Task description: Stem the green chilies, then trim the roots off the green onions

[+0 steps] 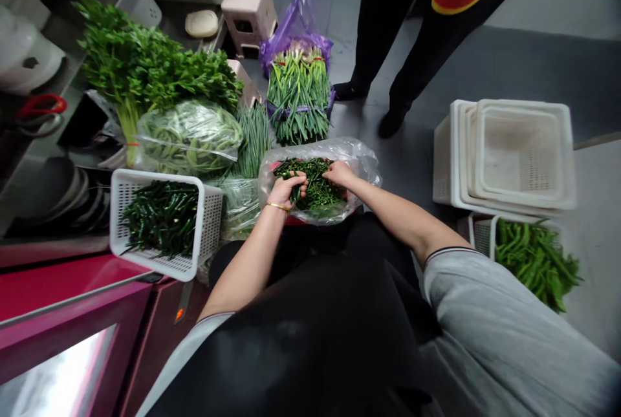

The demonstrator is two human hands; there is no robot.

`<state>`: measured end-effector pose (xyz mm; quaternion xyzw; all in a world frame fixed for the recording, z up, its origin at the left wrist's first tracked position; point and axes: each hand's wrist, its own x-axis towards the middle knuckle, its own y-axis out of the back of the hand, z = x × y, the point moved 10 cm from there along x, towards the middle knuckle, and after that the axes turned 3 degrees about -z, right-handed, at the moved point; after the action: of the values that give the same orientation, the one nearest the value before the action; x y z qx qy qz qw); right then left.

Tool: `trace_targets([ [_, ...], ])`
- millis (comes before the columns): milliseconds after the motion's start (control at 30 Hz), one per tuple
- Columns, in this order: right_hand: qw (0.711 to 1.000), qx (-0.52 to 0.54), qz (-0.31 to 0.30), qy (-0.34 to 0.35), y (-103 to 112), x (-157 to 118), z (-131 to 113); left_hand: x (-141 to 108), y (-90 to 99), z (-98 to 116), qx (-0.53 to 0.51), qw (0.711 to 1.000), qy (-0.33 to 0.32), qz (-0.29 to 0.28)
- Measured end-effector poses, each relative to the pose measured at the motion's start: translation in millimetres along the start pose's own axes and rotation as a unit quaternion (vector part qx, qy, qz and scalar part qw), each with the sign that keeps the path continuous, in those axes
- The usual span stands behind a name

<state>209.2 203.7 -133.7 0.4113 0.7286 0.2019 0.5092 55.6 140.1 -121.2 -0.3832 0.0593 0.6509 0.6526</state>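
Note:
A clear plastic bag [361, 158] lies open in front of me, with thin dark green chilli peppers [317, 192] heaped in it. My left hand [288, 189], with a gold bracelet at the wrist, is curled around several green chilli peppers over the heap's left side. At the upper right of the heap, my right hand [339, 173] has its fingertips pinched together; what they hold is too small to make out. To the left stands a white basket [210, 210] part filled with dark green chilli peppers [162, 218].
Scallions [298, 94] in a purple bag, leafy celery [145, 68] and bagged green beans [189, 139] lie ahead and left. At right are stacked white baskets [524, 152] and light green peppers [536, 262]. Another person's legs [388, 42] stand ahead. A pink stool [248, 6] is farther back.

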Motion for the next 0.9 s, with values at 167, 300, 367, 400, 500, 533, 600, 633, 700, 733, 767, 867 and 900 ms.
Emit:
trace_targets([
  [167,0.990,0.130,0.044,0.038,18.8,-28.9,-2.9,13.3,-20.1,-3.5,0.198,0.977,-0.076,0.016],
  [300,0.960,0.276,-0.002,0.042,13.9,-50.9,-7.2,6.1,-34.8,1.7,0.273,0.950,-0.141,-0.050],
  [367,0.924,0.370,-0.097,-0.003,-11.3,-54.1,-8.6,-4.1,-31.8,0.2,0.280,0.945,-0.149,-0.085],
  [400,0.909,0.395,-0.133,-0.020,-22.3,-54.7,-11.0,-9.2,-27.3,-2.7,0.270,0.948,-0.141,-0.096],
  [500,0.906,0.388,-0.168,-0.032,-39.5,-52.7,-22.2,-22.1,-7.5,-6.2,0.218,0.965,-0.125,-0.080],
  [533,0.917,0.367,-0.156,-0.021,-39.0,-53.0,-27.1,-25.1,-1.3,-3.6,0.203,0.969,-0.131,-0.061],
  [600,0.951,0.296,-0.076,0.047,-22.4,-60.3,-41.8,-28.7,7.0,6.3,0.186,0.970,-0.155,-0.017],
  [633,0.962,0.250,-0.010,0.105,-7.4,-70.3,-52.4,-29.4,8.4,13.2,0.193,0.966,-0.174,0.005],
  [700,0.951,0.152,0.118,0.244,20.8,-104.6,-77.4,-29.3,7.7,27.9,0.240,0.946,-0.213,0.049],
  [733,0.935,0.105,0.153,0.301,27.8,-122.1,-87.2,-28.4,7.1,33.7,0.269,0.934,-0.226,0.071],
  [767,0.927,0.059,0.155,0.337,28.6,-133.0,-93.0,-26.6,8.3,37.0,0.285,0.927,-0.227,0.092],
  [867,0.944,-0.107,0.040,0.309,9.4,-115.4,-81.9,-16.0,21.7,25.0,0.201,0.963,-0.145,0.106],
  [900,0.950,-0.160,0.004,0.269,4.2,-99.0,-70.5,-13.2,24.3,17.3,0.142,0.980,-0.107,0.086],
])
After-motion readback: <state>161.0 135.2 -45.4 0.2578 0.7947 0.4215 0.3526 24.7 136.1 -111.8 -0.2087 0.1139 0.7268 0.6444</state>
